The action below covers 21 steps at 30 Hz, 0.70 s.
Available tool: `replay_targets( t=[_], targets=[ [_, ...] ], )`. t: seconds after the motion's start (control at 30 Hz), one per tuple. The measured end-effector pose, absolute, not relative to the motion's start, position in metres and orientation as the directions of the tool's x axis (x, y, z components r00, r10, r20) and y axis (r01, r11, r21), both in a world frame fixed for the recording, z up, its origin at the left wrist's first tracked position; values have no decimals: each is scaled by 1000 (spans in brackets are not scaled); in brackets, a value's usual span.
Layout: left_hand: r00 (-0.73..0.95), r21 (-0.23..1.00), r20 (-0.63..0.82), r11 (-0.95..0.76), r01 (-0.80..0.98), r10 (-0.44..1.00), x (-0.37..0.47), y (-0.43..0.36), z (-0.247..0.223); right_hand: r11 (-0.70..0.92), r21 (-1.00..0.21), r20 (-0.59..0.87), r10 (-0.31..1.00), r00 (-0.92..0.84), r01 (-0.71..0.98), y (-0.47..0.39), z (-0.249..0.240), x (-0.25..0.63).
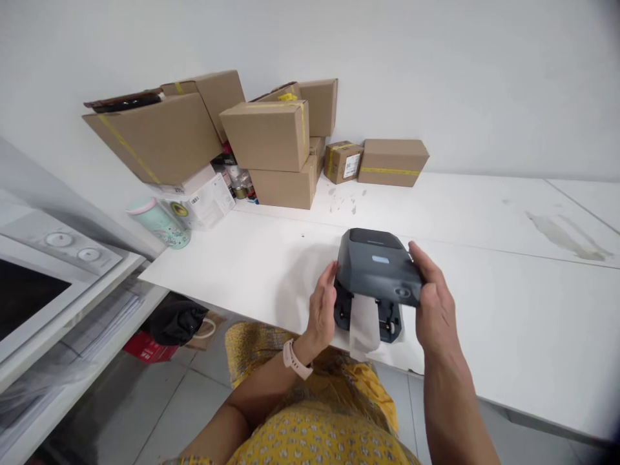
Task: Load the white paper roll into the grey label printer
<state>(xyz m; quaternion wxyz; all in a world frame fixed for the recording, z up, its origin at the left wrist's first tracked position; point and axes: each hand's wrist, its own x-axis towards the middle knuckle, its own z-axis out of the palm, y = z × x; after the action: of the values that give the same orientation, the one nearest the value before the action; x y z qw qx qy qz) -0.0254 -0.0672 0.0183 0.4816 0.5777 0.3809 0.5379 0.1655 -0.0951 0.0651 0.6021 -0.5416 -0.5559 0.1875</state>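
A dark grey label printer (379, 258) stands near the table's front edge with its lid raised partway. Out of the gap under the lid hangs a strip of white label paper (364, 326), reaching over the table edge. My right hand (434, 303) is closed on the lid's right front corner, thumb on top. Against the printer's left side rests my left hand (322, 307), its fingers curved along the casing and partly hidden behind it. Inside the opening, rollers and dark parts show on both sides of the paper.
Cardboard boxes (271, 139) are stacked at the back left against the wall, with smaller boxes (394, 161) beside them. A mint tumbler (162, 223) leans by a white carton (206, 200). At far left stands a microwave (72, 248) on a shelf unit.
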Motion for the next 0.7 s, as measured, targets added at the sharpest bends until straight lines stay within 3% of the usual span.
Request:
replay_targets(
  t=[0.13,0.27,0.37,0.7],
  targets=[
    [75,994,101,-97,-45,992,-18,-43,5,370,-808,561,722,405,458,-58,96,165],
    [233,996,-84,83,17,969,-18,-33,-19,367,-835,539,700,469,410,-12,121,173],
    [321,994,-91,106,-32,943,-21,-31,-27,302,-865,479,733,483,400,17,139,184],
    [264,996,-77,89,-32,961,-18,-31,-27,126,-970,207,875,437,207,95,162,218]
  ],
)
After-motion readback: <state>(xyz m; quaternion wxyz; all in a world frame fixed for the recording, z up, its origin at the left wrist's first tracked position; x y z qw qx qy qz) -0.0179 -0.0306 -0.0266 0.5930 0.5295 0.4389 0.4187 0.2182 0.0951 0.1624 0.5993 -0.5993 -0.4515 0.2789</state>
